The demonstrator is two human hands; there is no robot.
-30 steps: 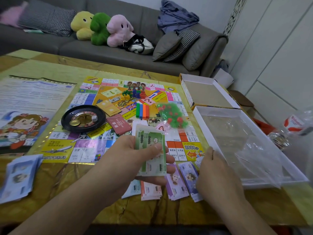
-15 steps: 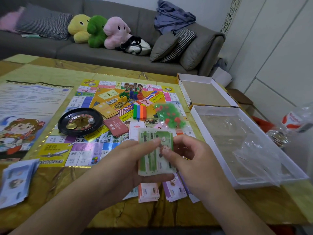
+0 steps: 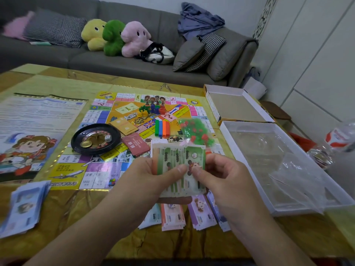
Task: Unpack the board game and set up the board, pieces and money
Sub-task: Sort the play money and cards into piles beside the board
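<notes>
right hand [image 3: 226, 181] joined left hand [image 3: 146, 177] | both grips pinch green notes [image 3: 178, 166] | board [image 3: 134, 131] edge beneath

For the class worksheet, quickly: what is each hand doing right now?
Left hand: holding the green notes, thumb on top.
Right hand: pinching the same green notes at their right side.

I log green-and-white banknotes [image 3: 179, 166]; yellow board [image 3: 123, 120] with multicoloured squares; black roulette wheel [image 3: 95, 138]; mottled gold tabletop [image 3: 76, 217]; yellow, green, pink plush toys [image 3: 115, 36]; grey sofa [image 3: 96, 60].
</notes>
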